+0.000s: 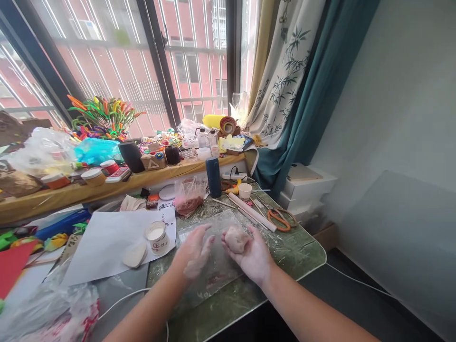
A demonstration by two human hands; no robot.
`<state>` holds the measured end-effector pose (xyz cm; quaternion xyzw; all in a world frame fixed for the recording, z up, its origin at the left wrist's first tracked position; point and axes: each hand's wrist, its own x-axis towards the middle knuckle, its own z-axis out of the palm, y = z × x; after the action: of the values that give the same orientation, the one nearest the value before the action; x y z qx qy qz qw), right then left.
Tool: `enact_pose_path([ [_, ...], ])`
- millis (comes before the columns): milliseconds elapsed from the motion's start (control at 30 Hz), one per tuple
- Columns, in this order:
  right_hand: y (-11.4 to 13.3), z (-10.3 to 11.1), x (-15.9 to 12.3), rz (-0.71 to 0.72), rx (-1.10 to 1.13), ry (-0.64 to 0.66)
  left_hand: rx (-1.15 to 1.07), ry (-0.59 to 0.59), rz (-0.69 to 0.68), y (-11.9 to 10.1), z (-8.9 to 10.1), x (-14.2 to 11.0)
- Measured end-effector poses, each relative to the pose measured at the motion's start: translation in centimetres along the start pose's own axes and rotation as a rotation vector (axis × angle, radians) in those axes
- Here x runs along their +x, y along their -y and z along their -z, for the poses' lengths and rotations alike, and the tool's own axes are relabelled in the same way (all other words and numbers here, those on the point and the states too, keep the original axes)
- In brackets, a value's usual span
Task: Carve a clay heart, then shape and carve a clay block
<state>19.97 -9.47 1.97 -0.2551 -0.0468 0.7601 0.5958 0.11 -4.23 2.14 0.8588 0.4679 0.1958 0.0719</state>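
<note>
A pale lump of clay (236, 239) rests in my right hand (253, 259), its fingers curled around the lump's sides. Facing it, my left hand (196, 251) is held apart from the lump, thumb and fingers spread with nothing in them. White powder coats both hands. Beneath them a clear plastic sheet (213, 278) lies on the green tabletop (245, 297). Left of my left hand, a printed cup (158, 243) with white contents stands on white paper (103, 242). A flat pale piece (134, 255) lies beside the cup.
A rolling pin (252, 212), orange-handled scissors (283, 221) and a small white bowl (244, 191) are at the back right. Behind my hands stand a dark blue bottle (213, 178) and a bag of reddish material (188, 202). A crumpled plastic bag (53, 308) lies front left.
</note>
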Motion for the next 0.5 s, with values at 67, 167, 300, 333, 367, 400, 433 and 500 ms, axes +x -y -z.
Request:
enact_pose_path([
  [67, -1.3, -1.5, -0.9, 0.032, -0.112, 0.135, -0.230, -0.115, -0.107, -2.6, -0.3, 0.2],
  [167, -3.0, -3.4, -2.3, 0.049, -0.345, 0.309, -0.455, -0.300, -0.037, -4.7, -0.3, 0.3],
  [300, -4.0, -3.8, -2.2, 0.035, -0.458, 0.370, -0.714, -0.323, 0.233, -3.8, 0.3, 0.2],
  [333, -4.2, -3.5, -1.7, 0.007, -0.420, 0.354, -0.782, -0.305, 0.297, -3.3, 0.3, 0.3],
  [367, -4.4, -3.2, -1.0, -0.028, -0.360, 0.326, -0.840, -0.294, 0.356, -2.8, 0.3, 0.4],
  [400, -4.7, -2.9, -0.2, -0.066, -0.286, 0.291, -0.884, -0.291, 0.405, -2.4, 0.2, 0.5],
  [433, -4.9, -2.6, 0.6, -0.104, -0.211, 0.257, -0.905, -0.296, 0.441, -2.1, 0.0, 0.6],
  [500, -5.4, -2.3, 2.1, -0.172, -0.099, 0.218, -0.903, -0.312, 0.472, -1.8, -0.3, 0.7],
])
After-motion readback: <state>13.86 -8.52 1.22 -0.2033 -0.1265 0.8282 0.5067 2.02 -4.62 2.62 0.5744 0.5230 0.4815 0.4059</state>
